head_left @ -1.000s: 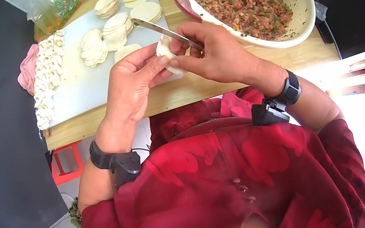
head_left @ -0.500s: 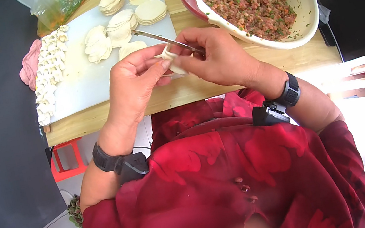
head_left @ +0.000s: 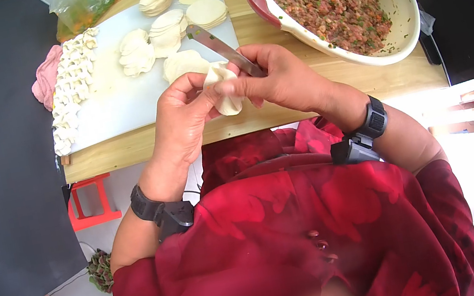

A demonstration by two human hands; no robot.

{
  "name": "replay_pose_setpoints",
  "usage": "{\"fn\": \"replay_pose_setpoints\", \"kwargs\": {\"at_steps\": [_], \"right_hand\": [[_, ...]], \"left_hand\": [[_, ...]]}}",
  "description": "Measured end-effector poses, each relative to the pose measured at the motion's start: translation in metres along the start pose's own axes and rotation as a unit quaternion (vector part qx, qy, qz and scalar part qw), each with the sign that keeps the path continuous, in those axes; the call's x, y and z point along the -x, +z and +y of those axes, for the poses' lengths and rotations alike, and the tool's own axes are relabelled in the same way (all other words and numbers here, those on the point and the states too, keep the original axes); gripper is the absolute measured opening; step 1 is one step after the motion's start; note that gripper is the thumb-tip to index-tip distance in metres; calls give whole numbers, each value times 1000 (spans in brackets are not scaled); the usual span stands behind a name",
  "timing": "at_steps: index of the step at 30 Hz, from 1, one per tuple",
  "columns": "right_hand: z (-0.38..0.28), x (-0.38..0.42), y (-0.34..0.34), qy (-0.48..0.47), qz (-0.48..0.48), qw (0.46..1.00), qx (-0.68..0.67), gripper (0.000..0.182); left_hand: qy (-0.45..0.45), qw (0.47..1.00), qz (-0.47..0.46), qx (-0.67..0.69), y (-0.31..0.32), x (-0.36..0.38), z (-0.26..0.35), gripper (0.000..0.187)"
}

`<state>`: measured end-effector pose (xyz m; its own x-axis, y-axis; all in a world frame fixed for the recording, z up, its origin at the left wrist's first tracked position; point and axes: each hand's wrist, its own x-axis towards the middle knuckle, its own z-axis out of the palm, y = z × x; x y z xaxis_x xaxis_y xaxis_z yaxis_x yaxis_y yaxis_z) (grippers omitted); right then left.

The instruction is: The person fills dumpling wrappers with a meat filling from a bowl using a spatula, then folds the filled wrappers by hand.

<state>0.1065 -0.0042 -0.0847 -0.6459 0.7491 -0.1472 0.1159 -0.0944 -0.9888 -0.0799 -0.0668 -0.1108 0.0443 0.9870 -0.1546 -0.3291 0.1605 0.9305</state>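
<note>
Left grip [head_left: 183, 110] and right grip [head_left: 281, 75], head view, both pinching the folded dough wrapper [head_left: 230, 105] between them, right one also clasping a metal spatula [head_left: 223, 48] pointing away: best press edges lightly, evenly, spatula clear of wrapper stacks [head_left: 168, 37] beyond.

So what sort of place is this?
Likely a kitchen or food-preparation area, though I can't tell whether home or shop. Three things suggest it: the big bowl of chopped filling, stacks of round dough wrappers, and rows of folded dough pieces.
</note>
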Motion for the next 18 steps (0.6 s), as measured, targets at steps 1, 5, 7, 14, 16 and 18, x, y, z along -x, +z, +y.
{"fn": "replay_pose_setpoints", "kwargs": {"at_steps": [1,5,7,14,16,18], "right_hand": [[4,-1,0,-8,-4,1000,19,25],[11,-2,-5,21,32,999,-11,24],[11,-1,-12,20,23,999,-45,23],[18,-7,-18,104,61,985,-126,18],[19,-11,-19,80,59,989,-107,15],[7,-14,-13,47,47,990,-124,15]], "left_hand": [[9,1000,3,-17,-2,1,0,12],[18,999,41,-21,-18,7,10,12],[50,996,70,7,-39,11,16,12],[10,990,140,14,-87,24,39,28],[16,994,109,15,-105,21,42,30],[16,994,104,-15,-115,13,47,29]]}}
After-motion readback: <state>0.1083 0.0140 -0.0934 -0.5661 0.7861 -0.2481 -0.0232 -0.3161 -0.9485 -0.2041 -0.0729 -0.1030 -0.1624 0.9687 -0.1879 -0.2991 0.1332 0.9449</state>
